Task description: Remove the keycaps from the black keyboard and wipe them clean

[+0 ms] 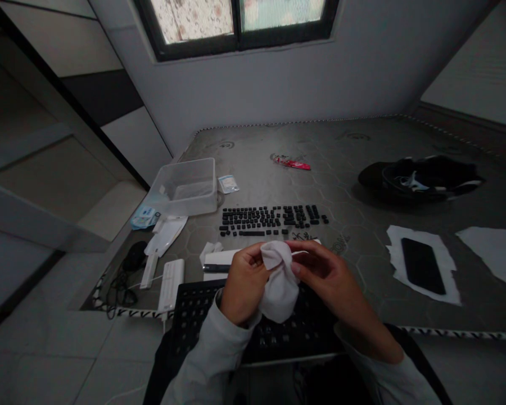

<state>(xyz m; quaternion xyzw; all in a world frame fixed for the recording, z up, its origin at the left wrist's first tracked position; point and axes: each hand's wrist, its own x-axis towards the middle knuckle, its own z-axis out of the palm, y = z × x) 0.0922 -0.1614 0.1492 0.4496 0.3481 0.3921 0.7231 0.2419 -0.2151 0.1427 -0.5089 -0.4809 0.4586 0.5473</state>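
Between my two hands is a crumpled white cloth or tissue [280, 292], bunched at the top and hanging down. My left hand [245, 281] grips its left side with curled fingers. From the right, my right hand [324, 270] pinches it between thumb and fingers. Below them lies a black keyboard base [198, 306] with its keycaps off, partly covered by my forearms and the cloth. Loose black keycaps [253, 217] are laid out in rows on the table just beyond my hands.
A clear plastic bin [189, 183] stands at the left, near a white power strip [171, 284] and a black mouse [135, 256]. Rightward, a black phone [423, 264] rests on white paper, below a dark cap [417, 177]. A red packet [293, 163] lies farther back.
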